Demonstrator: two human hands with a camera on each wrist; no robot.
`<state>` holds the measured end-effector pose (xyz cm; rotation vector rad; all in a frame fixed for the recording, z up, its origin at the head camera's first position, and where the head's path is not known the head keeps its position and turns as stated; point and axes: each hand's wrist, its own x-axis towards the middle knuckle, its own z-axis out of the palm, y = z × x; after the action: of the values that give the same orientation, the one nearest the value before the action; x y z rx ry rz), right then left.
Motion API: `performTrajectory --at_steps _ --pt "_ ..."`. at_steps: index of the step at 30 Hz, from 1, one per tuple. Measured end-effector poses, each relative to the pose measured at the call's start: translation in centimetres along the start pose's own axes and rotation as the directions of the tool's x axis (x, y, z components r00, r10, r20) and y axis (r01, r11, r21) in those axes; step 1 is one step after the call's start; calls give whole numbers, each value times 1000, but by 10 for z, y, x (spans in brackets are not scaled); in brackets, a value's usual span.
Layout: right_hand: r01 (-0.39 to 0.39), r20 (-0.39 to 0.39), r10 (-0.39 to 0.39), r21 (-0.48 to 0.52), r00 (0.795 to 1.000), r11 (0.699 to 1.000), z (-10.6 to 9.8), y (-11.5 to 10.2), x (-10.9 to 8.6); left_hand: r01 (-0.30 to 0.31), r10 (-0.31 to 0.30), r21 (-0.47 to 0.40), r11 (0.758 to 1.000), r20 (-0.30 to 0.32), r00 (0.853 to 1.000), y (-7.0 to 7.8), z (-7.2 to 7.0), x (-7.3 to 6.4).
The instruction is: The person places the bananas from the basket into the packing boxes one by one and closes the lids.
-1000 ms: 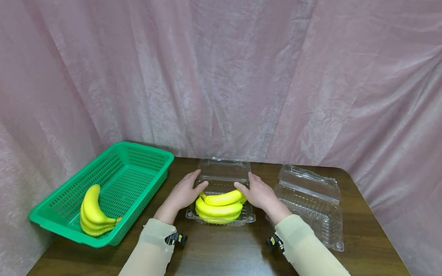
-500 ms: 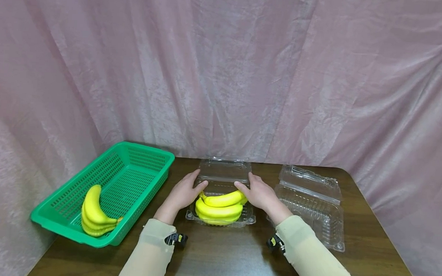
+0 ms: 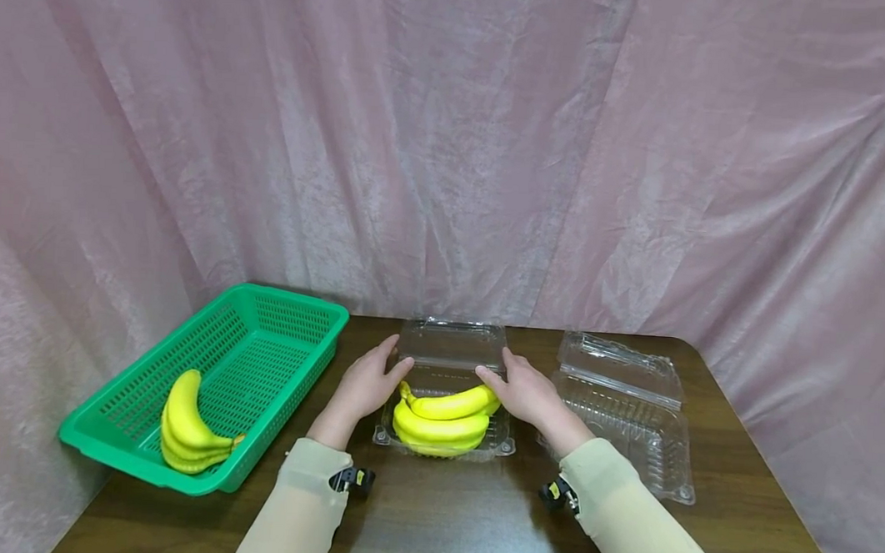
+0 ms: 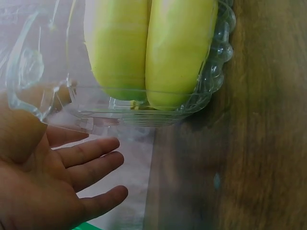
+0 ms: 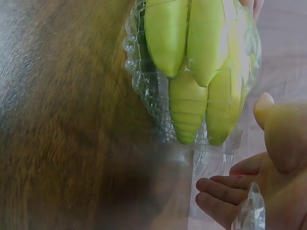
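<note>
In the head view, a bunch of yellow bananas (image 3: 442,431) lies in the base of a clear plastic clamshell box (image 3: 450,342), whose lid is folded back toward the curtain. My left hand (image 3: 365,383) is at the box's left side, thumb close to the banana stem. On the opposite side is my right hand (image 3: 530,394), its thumb over the far right end of the bunch. Both wrist views show relaxed, spread fingers beside the clear wall, with nothing gripped. Banana tips (image 5: 187,112) show through the plastic in the right wrist view.
At the left, a green plastic basket (image 3: 282,335) holds another banana bunch (image 3: 190,430). A second clear clamshell (image 3: 624,403) lies with its lid back to the right, partly behind my right forearm. A pink curtain (image 3: 464,144) hangs behind the brown wooden table (image 3: 430,518).
My right hand has shifted slightly to the right. The box with the bananas has moved a little right and toward me. My left hand has barely moved.
</note>
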<state>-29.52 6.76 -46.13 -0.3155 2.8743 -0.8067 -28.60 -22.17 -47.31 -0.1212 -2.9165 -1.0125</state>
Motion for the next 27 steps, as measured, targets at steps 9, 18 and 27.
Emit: performTrajectory --at_steps 9,18,27 --pt "15 -43 -14 1 999 1000 1 3 -2 -5 5 -14 1000 -51 999 0 0 0" --pt "19 -112 -19 -6 994 1000 2 5 -3 -21 20 -29 999 -59 998 -1 -1 1" --pt "51 -198 -51 -5 979 999 4 7 -2 -41 38 -39 998 -80 996 -2 -1 1"
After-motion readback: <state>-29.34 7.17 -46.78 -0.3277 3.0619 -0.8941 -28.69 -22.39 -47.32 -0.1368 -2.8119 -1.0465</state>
